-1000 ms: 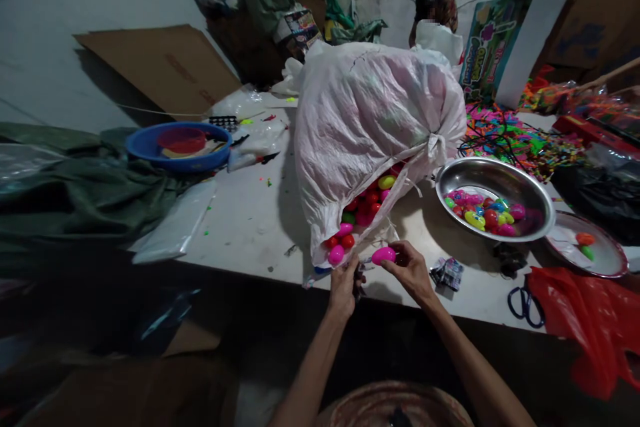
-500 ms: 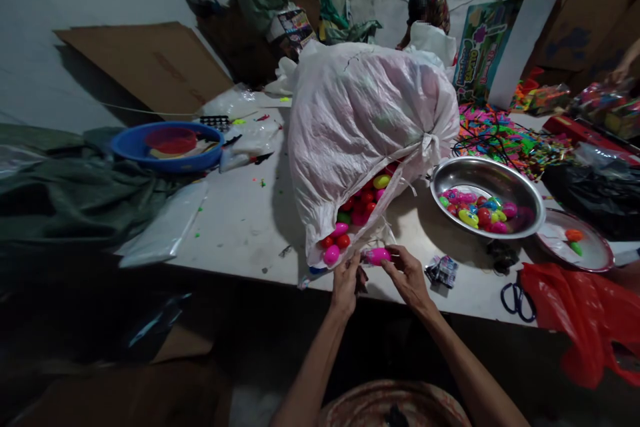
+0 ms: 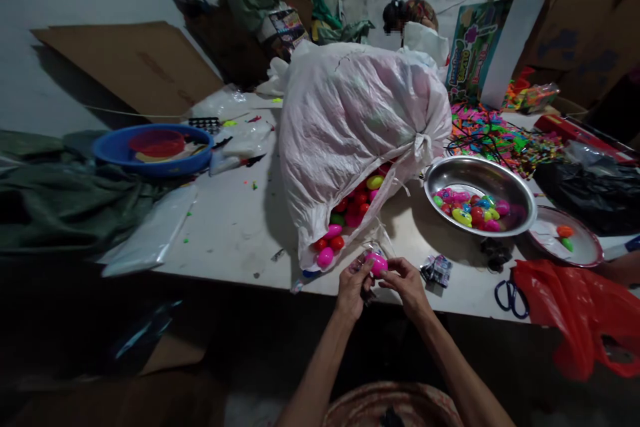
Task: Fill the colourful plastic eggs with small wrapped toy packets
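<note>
A glossy pink plastic egg [image 3: 377, 264] is held between my two hands at the front edge of the table. My left hand [image 3: 351, 285] grips it from the left, and a small dark piece shows under those fingers. From the other side, the fingers of my right hand [image 3: 409, 282] close on the egg. Just beyond stands a bulging white woven sack [image 3: 360, 107], torn open at its lower front. Red, pink, green and yellow plastic eggs [image 3: 336, 242] show in the opening. To the right, a steel bowl [image 3: 523, 181] contains several wrapped coloured eggs.
Small printed packets [image 3: 440, 271], blue-handled scissors [image 3: 512, 299], a red plastic bag [image 3: 565, 307] and a rimmed plate [image 3: 590, 255] lie rightward. A blue basin [image 3: 120, 160] and clear bags [image 3: 150, 240] occupy the left. Colourful plastic pieces [image 3: 493, 137] lie behind the bowl. Another person [image 3: 425, 30] is beyond the sack.
The egg has turned from lying sideways to a rounder end-on view, and my hands have come closer together around it. The whole view has shifted slightly. The person behind has bent leftward.
</note>
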Demonstrator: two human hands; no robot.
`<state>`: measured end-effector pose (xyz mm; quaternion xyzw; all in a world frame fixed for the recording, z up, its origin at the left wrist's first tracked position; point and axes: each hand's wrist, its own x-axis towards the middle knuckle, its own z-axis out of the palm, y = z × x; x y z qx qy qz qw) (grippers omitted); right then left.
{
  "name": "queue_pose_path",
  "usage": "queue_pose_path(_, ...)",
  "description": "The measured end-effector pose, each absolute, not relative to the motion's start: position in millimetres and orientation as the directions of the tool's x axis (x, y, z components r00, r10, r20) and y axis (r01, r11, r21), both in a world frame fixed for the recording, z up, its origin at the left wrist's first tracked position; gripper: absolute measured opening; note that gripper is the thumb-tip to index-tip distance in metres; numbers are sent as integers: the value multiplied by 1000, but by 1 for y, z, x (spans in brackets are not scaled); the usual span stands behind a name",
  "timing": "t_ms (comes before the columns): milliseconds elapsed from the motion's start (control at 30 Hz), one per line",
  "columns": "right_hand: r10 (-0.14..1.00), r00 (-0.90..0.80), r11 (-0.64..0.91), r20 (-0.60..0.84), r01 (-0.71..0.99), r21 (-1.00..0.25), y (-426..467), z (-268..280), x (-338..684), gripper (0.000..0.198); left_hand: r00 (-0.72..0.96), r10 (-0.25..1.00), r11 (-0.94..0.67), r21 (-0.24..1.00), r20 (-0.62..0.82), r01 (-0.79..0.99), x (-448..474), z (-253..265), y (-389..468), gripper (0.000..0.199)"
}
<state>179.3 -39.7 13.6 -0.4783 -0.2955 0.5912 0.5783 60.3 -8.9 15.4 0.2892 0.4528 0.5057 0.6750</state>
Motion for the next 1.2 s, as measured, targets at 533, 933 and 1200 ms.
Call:
queue_pose_path(533,970,207,-71,-128,-265,-962,-31,32,198,36,287,888,460,731,-360,-505,71,30,3,32)
queue_pose_path(933,877,341,222,338,337,-915,-37,22,197,21,258,854,520,760,-451,-390,80,28,-5,30)
queue_pose_path(1200,871,320,164,372,523,-836,-17,33,225,25,420,787,606,692,-452,-392,78,24,6,23)
